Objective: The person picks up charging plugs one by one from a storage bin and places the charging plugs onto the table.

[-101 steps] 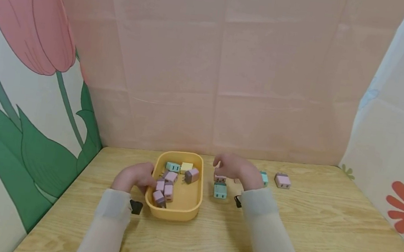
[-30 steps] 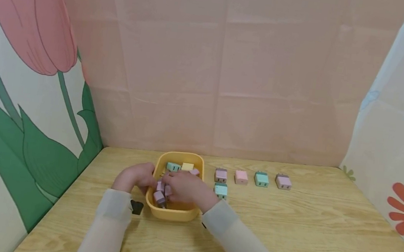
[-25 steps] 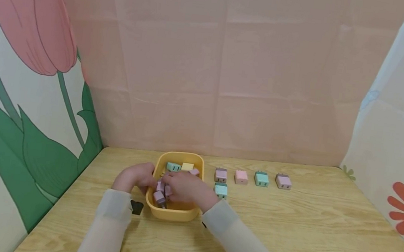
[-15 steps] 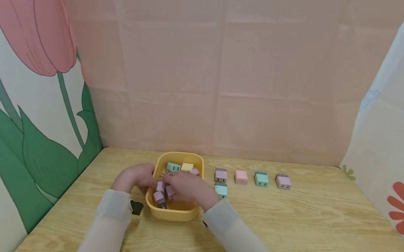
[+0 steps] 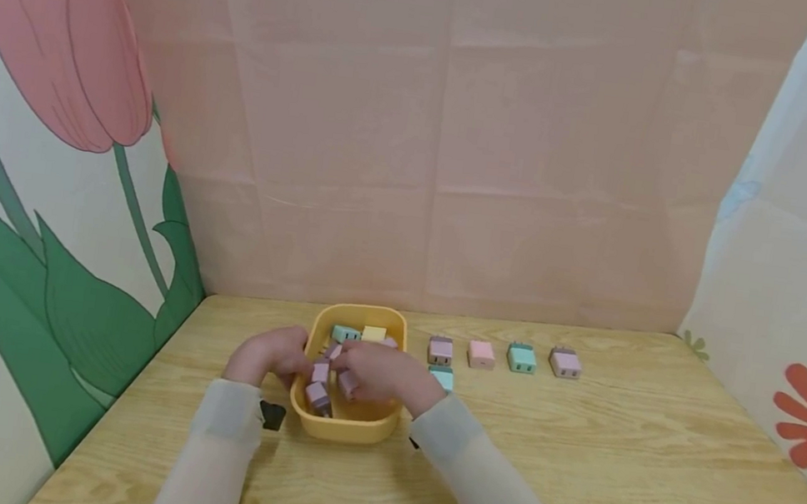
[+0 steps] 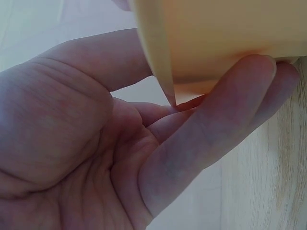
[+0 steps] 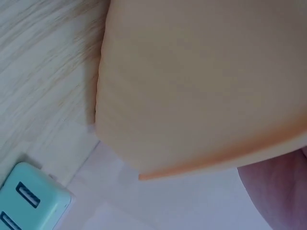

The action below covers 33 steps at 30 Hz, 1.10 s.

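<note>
A yellow plastic bin [image 5: 359, 431] on the table holds several small USB wall chargers. My left hand [image 5: 275, 354] grips its left wall, thumb over the rim and fingers along the outside, as the left wrist view shows. Reaching over the bin's right rim, my right hand [image 5: 383, 374] pinches a purple charger [image 5: 348, 384] inside; its fingertips are partly hidden. More purple chargers [image 5: 317, 397] lie at the bin's left side, with a teal charger [image 5: 344, 335] and a yellow charger [image 5: 374, 334] at its far end. In the right wrist view, the bin's wall hides most of the right hand.
Right of the bin, a row of chargers lies along the back: purple [image 5: 440, 351], pink [image 5: 481, 355], teal [image 5: 522, 358] and purple [image 5: 565, 363]. In front of the row's left end is another teal charger [image 5: 441, 378], partly behind the right wrist. A pink-covered wall [image 5: 433, 163] borders the table.
My right hand has gone from the row of chargers into the bin. Just now it shifts slightly right, and the purple charger under its fingers turns and moves with it. The left hand stays put.
</note>
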Available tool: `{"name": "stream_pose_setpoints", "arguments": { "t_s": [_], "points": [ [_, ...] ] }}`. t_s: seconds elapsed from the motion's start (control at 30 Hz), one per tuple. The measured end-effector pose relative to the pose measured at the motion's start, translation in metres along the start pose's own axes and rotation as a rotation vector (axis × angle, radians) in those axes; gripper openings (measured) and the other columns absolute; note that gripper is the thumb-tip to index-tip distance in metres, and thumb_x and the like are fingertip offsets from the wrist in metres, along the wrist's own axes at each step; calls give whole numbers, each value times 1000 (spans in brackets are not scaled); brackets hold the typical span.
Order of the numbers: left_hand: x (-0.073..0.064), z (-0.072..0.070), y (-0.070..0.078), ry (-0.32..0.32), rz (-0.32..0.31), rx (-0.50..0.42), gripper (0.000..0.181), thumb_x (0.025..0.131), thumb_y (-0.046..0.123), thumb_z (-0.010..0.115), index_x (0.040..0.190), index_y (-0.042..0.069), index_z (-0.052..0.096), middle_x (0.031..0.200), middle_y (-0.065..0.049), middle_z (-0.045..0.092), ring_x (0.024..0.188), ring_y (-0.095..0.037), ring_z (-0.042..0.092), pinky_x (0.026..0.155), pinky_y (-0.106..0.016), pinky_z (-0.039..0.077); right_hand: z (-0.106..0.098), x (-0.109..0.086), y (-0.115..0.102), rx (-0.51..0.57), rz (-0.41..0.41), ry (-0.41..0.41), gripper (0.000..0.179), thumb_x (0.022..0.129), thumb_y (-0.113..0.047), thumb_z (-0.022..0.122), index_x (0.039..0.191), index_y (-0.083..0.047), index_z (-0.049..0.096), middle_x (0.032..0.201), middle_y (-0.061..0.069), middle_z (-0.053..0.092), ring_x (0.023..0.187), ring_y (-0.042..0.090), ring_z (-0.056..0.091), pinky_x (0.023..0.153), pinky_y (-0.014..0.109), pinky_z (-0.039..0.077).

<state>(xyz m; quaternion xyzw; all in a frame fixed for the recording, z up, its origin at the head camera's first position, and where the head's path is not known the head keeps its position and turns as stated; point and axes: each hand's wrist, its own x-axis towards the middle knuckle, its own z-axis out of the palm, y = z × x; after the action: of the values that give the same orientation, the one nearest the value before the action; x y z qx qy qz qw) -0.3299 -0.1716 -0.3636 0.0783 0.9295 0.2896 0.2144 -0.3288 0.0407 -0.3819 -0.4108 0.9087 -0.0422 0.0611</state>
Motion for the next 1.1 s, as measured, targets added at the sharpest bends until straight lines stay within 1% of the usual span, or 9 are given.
{"name": "stream_pose_setpoints", "arguments": {
  "t_s": [0.13, 0.23, 0.3, 0.37, 0.57, 0.73, 0.87, 1.03, 1.1],
  "points": [
    [1, 0, -1, -2, -2, -6, 30, 90, 6, 74, 119, -3, 70, 101, -13, 78, 85, -21, 77, 82, -39, 67, -2, 0, 1, 26, 16, -5, 48, 95, -7, 81, 141, -17, 72, 141, 1, 69, 129, 15, 68, 114, 33, 56],
    [2, -1, 0, -6, 0, -14, 33, 90, 6, 74, 121, -4, 69, 102, -13, 78, 85, -21, 78, 81, -39, 67, -2, -1, 3, 68, 37, 7, 37, 99, -10, 74, 136, -17, 74, 131, 0, 69, 116, 15, 67, 107, 34, 58],
    [2, -1, 0, -8, -2, -18, 35, 90, 6, 75, 123, -5, 69, 102, -13, 78, 85, -21, 78, 82, -39, 67, -2, -1, 5, 103, 53, 18, 31, 100, -11, 70, 130, -16, 75, 123, -1, 69, 106, 14, 65, 100, 33, 57],
    [2, -1, -1, -7, -4, -15, 35, 90, 7, 75, 123, -4, 69, 103, -13, 78, 86, -21, 78, 82, -39, 67, -2, -1, 6, 123, 63, 22, 27, 101, -12, 69, 127, -15, 75, 118, -2, 67, 101, 14, 61, 97, 33, 56],
    [3, -1, -2, 2, -19, -14, 31, 91, 8, 76, 119, -1, 69, 103, -12, 77, 85, -22, 76, 83, -38, 66, -2, -1, 9, 128, 72, 18, 27, 101, -13, 74, 128, -16, 74, 120, -3, 69, 104, 12, 63, 106, 37, 58],
    [3, -1, -2, 6, -19, -18, 30, 91, 9, 76, 119, 0, 69, 102, -13, 77, 85, -22, 75, 82, -37, 66, -2, -2, 9, 113, 107, 15, 29, 102, -19, 76, 130, -19, 72, 125, -3, 68, 106, 12, 64, 110, 39, 57],
    [3, -1, -3, 2, -21, -15, 33, 91, 9, 77, 121, -1, 67, 104, -13, 76, 85, -23, 75, 83, -38, 66, -3, -2, 8, 100, 112, 0, 27, 102, -20, 75, 129, -17, 74, 124, -1, 70, 104, 13, 64, 106, 38, 58],
    [3, -1, -3, -2, -24, -27, 36, 91, 9, 78, 124, -1, 67, 106, -14, 75, 87, -24, 75, 85, -40, 66, -4, -3, 7, 106, 88, -8, 29, 100, -15, 74, 129, -14, 78, 118, 0, 71, 98, 13, 62, 100, 34, 58],
    [3, -1, -3, -2, -23, -30, 35, 92, 10, 78, 124, -1, 67, 106, -13, 76, 86, -24, 75, 85, -41, 67, -4, -3, 7, 109, 83, -7, 26, 99, -14, 74, 125, -14, 79, 115, 0, 70, 96, 13, 61, 95, 33, 57]
  ]
}}
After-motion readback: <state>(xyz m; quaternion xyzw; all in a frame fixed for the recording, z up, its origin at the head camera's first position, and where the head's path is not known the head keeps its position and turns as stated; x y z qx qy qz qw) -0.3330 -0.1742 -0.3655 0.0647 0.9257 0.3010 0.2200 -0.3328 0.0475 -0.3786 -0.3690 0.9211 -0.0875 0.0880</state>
